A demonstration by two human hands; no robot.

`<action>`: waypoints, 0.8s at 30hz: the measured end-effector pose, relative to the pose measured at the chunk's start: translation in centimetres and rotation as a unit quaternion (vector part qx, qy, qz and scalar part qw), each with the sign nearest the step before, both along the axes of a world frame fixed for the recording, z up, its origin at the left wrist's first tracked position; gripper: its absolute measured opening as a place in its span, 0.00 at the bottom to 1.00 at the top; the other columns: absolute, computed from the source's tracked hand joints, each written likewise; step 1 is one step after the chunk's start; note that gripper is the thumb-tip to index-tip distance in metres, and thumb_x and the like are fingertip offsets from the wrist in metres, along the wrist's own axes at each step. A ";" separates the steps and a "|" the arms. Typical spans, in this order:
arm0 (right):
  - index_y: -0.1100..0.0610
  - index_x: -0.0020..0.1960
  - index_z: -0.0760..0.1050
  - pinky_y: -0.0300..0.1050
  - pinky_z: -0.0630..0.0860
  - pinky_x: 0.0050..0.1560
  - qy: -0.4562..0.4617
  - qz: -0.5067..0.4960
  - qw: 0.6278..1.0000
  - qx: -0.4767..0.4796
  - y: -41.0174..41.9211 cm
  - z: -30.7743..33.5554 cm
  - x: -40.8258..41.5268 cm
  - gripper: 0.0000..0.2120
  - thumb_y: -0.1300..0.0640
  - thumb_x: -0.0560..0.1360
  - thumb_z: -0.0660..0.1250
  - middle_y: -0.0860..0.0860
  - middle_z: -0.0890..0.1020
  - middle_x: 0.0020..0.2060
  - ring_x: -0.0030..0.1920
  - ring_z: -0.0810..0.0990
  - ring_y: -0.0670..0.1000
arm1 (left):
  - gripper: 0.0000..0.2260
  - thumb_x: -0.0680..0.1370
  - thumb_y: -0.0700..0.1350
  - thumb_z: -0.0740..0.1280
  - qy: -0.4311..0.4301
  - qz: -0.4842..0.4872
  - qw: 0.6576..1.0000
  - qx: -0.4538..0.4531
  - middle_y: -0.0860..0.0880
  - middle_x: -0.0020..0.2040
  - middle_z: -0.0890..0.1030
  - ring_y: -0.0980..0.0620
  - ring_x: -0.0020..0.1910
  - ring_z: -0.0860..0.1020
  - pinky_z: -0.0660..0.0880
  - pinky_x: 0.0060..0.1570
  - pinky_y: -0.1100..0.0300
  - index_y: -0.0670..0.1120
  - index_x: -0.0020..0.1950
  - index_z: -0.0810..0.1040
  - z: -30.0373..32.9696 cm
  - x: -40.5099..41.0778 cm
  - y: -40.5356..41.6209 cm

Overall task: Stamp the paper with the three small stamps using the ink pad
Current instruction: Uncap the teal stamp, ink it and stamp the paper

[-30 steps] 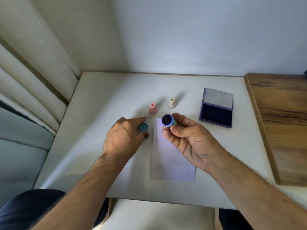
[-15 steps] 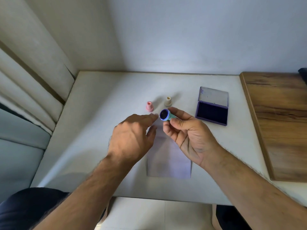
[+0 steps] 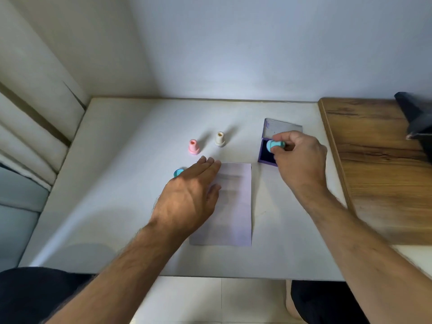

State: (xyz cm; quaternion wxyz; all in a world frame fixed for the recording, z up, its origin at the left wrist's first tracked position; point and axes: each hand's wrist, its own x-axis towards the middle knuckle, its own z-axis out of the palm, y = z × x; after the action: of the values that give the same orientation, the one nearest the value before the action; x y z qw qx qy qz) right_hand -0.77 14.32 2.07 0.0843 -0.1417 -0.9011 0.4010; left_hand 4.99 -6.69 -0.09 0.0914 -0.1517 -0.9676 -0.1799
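A white table (image 3: 121,206) is seen from above, set into a corner of pale walls, with a wooden surface (image 3: 378,174) adjoining its right edge. A teal stamp (image 3: 275,145) is pinched between the thumb and curled fingers of the right hand (image 3: 300,163), and it is held over the open purple ink pad (image 3: 266,155), which lies near the table's right edge towards the far side; whether the stamp touches the ink cannot be told. The pad's lid (image 3: 281,127) is folded back towards the far edge. The left hand (image 3: 189,197) is laid flat with its fingers straight and close together, and its palm and thumb are placed on the left edge of the sheet of paper (image 3: 233,206), which lies near the middle of the table, towards the near edge. No print can be made out on the paper, only faint grey blur. A small teal cap (image 3: 178,173) is seen just beside the left hand, partly hidden by it, to the left of the paper. A pink stamp (image 3: 193,147) and a cream stamp (image 3: 220,139) are stood upright side by side, apart from each other, beyond the paper's far left corner. A dark object (image 3: 418,122), blurred, is seen at the far right on the wooden surface. Dark-clad legs (image 3: 35,295) are visible below the near edge.
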 end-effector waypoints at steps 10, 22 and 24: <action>0.57 0.58 0.81 0.54 0.81 0.51 0.002 0.057 0.990 0.132 0.5 -1.4 -0.6 0.12 0.63 0.76 0.67 0.56 0.84 0.51 0.51 0.81 0.56 | 0.21 0.73 0.43 0.73 -0.033 0.041 0.998 0.024 0.47 0.65 0.79 0.51 0.66 0.76 0.73 0.59 0.57 0.46 0.66 0.79 -0.7 0.0 -1.0; 0.61 0.58 0.81 0.21 0.67 0.46 -0.044 0.075 0.990 0.114 0.8 -0.8 -1.1 0.11 0.64 0.77 0.68 0.55 0.85 0.51 0.44 0.76 0.44 | 0.23 0.74 0.43 0.72 -0.058 0.039 0.997 0.031 0.47 0.68 0.76 0.51 0.69 0.73 0.64 0.65 0.59 0.45 0.69 0.76 -1.3 0.1 -1.1; 0.61 0.57 0.82 0.30 0.70 0.51 -0.035 0.075 0.989 0.119 0.6 -0.8 -1.1 0.11 0.62 0.76 0.70 0.55 0.85 0.52 0.46 0.79 0.46 | 0.23 0.74 0.43 0.72 -0.061 0.040 0.997 0.033 0.47 0.68 0.76 0.50 0.69 0.73 0.65 0.65 0.58 0.45 0.69 0.75 -1.2 0.1 -1.2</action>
State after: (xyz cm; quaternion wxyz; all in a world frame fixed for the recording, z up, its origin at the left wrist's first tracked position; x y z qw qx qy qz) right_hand -1.87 14.95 1.23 0.0386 -0.0768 -0.9530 0.2905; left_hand 5.12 -7.85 -1.25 0.0446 -0.0983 -0.9701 -0.2173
